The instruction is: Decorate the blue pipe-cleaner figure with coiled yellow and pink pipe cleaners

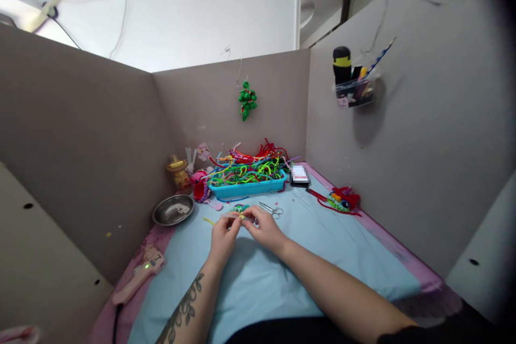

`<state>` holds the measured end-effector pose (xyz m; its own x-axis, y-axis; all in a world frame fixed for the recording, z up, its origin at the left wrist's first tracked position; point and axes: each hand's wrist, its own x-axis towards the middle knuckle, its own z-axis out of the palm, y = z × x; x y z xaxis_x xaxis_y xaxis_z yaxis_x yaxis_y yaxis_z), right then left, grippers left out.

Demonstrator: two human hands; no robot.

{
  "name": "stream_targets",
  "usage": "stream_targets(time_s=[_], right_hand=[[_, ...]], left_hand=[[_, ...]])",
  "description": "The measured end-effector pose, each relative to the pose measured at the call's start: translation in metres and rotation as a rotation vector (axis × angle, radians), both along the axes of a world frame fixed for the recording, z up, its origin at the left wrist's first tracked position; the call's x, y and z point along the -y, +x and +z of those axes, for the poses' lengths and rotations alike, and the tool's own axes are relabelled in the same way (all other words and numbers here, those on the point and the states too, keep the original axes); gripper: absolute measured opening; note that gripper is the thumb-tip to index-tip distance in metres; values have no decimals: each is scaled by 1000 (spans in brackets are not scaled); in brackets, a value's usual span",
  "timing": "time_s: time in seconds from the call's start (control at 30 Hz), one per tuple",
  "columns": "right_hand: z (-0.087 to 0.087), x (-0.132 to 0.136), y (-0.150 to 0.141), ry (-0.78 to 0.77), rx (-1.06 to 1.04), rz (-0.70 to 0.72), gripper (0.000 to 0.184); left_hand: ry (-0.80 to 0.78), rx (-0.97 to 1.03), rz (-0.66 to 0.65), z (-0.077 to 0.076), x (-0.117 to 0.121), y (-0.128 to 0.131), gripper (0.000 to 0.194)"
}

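Observation:
My left hand [224, 231] and my right hand [264, 228] meet over the middle of the cloth, fingers pinched together on a small yellow pipe cleaner [242, 216]. A yellow strand [208, 221] sticks out left of my left hand; its link to the held piece is hidden. Just beyond my fingertips lies a small green and blue fuzzy piece [241, 207]. Scissors [276, 210] rest on the cloth past my right hand. The exact shape between my fingers is too small to make out.
Behind my hands stands a blue tray [248, 190] heaped with coloured pipe cleaners. A metal bowl [171, 212] with white bits and a pink glue gun [139, 279] lie left. A phone [300, 174] and red fuzzy pieces [347, 199] are right. Grey partitions [226, 91] enclose the table.

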<state>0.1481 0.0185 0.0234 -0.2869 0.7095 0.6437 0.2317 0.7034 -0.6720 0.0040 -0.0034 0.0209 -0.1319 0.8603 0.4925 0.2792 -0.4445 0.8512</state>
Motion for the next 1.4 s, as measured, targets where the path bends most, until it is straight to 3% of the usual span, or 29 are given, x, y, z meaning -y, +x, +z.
stream_targets(time_s=[0.23,0.63,0.83,1.17,1.4], right_hand=[[-2,-2,1,19,65,-6,16],[2,-2,2,26,-53,-96,10],[5,0,2,51,-45,-111,7],[-3,-5,2,72,-52,-131,12],[-2,-2,-1,70,-40,-117,12]], left_hand=[[96,-123,1,3,3,2,18],[100,-225,39,-7,-1,0,15],[106,-169,64,-9,-2,-2,15],[71,-62,-46,-7,-2,1,17],[19,-77,4,-9,-3,0,17]])
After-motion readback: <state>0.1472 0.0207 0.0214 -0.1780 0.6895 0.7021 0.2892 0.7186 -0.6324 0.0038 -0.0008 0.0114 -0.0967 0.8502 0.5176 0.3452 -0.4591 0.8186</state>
